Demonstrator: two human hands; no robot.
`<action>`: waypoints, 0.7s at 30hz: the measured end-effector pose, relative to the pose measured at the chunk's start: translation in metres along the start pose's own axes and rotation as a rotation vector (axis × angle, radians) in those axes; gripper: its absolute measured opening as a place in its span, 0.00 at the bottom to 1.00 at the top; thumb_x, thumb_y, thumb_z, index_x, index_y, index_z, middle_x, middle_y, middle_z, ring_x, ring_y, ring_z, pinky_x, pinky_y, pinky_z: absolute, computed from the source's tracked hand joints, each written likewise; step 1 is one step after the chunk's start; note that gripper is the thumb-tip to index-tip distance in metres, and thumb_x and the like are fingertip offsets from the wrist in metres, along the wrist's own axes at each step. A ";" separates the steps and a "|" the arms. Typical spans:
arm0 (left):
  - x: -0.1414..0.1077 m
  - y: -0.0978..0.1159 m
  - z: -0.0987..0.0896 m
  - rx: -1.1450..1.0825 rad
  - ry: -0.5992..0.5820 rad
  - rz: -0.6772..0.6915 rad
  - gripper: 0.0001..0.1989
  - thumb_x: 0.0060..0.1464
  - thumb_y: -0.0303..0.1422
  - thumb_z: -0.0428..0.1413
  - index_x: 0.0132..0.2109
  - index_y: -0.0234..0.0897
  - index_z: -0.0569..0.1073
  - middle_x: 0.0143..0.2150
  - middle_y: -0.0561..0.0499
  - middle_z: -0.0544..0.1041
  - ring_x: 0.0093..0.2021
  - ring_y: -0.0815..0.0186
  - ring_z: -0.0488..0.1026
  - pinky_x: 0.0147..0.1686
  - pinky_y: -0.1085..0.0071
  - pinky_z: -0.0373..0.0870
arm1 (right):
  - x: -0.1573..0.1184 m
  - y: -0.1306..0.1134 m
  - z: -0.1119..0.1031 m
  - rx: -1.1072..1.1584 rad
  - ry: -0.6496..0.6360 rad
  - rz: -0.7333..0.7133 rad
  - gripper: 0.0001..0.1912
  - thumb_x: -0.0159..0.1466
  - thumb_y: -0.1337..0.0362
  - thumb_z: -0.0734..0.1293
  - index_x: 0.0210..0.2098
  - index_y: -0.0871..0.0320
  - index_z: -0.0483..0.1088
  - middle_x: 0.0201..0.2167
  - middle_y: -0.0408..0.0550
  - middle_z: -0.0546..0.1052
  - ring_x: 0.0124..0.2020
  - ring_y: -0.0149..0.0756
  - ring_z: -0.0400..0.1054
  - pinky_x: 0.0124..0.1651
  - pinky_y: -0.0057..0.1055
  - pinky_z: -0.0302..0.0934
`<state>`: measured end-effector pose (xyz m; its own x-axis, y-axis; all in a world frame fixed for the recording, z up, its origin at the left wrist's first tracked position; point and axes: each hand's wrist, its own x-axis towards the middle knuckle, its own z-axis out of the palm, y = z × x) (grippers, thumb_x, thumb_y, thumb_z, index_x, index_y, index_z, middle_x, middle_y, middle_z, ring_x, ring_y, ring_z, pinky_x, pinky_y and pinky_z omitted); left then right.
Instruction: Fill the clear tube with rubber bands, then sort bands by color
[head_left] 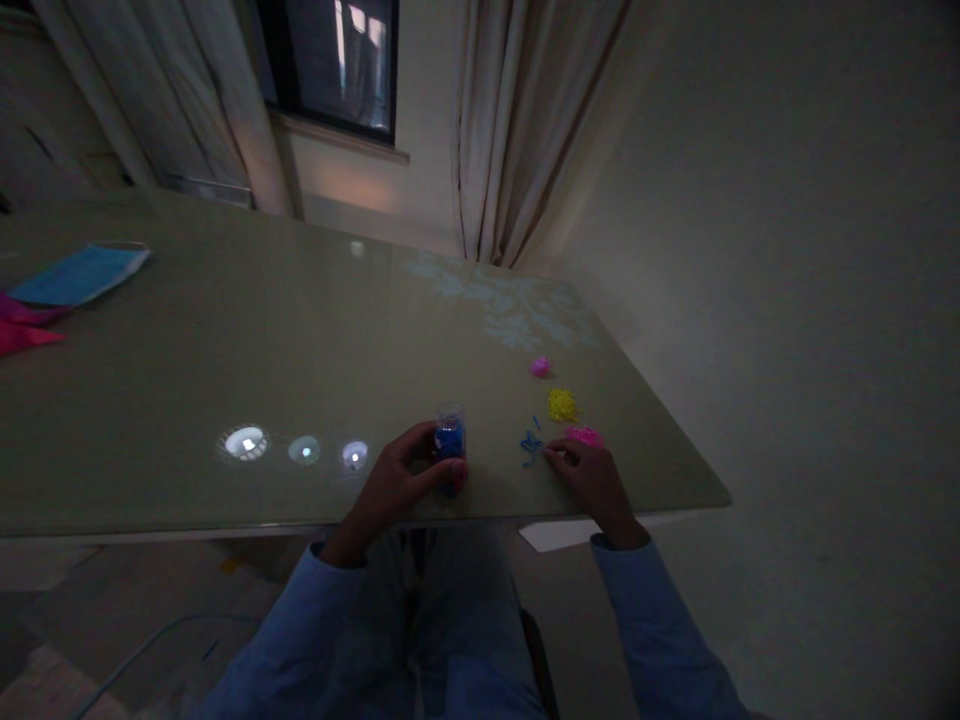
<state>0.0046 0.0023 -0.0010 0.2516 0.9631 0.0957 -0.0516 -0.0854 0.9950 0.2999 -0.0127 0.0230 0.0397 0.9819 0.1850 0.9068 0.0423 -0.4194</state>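
Head view: one jar point(450, 440), upright at the bench's point(300, 340) near side, gripped by our left hand point(397, 475). Blue pieces point(531, 442), loose, right of jar. Our right hand point(592, 482): fingertips bunched there; any hold, we cannot tell. Handling: we steady jar, pinch lightly.

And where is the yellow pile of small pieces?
In the head view, right of centre: the yellow pile lies between the pink clump and the pink pile by the right hand.

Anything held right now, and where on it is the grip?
Left hand: small clear bottle with blue contents, held by its body, below the neck. Right hand: at the loose blue pieces; can't tell if one is pinched.
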 end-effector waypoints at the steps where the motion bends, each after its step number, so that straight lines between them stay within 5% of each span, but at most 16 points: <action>1: 0.000 0.001 0.000 -0.006 -0.004 0.002 0.25 0.47 0.41 0.66 0.49 0.33 0.74 0.40 0.44 0.81 0.39 0.61 0.77 0.40 0.67 0.73 | 0.000 0.000 0.001 0.015 0.011 -0.004 0.16 0.62 0.54 0.65 0.32 0.59 0.80 0.24 0.49 0.80 0.24 0.36 0.70 0.28 0.28 0.59; 9: -0.001 0.003 0.002 -0.026 -0.019 0.005 0.23 0.48 0.41 0.66 0.49 0.33 0.74 0.37 0.46 0.81 0.36 0.61 0.78 0.38 0.68 0.74 | 0.004 -0.003 0.012 0.080 0.019 -0.040 0.19 0.62 0.50 0.65 0.34 0.57 0.81 0.21 0.47 0.78 0.20 0.33 0.65 0.26 0.28 0.56; 21: -0.001 0.000 0.001 -0.007 -0.010 0.007 0.25 0.48 0.42 0.66 0.50 0.34 0.74 0.39 0.45 0.80 0.37 0.62 0.77 0.39 0.66 0.74 | 0.004 0.001 0.004 0.193 -0.030 0.099 0.28 0.55 0.45 0.71 0.44 0.62 0.80 0.18 0.43 0.73 0.20 0.32 0.62 0.25 0.28 0.54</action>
<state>0.0058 0.0012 -0.0006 0.2605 0.9600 0.1025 -0.0599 -0.0899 0.9941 0.2989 -0.0083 0.0195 0.1095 0.9880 0.1088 0.8017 -0.0231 -0.5972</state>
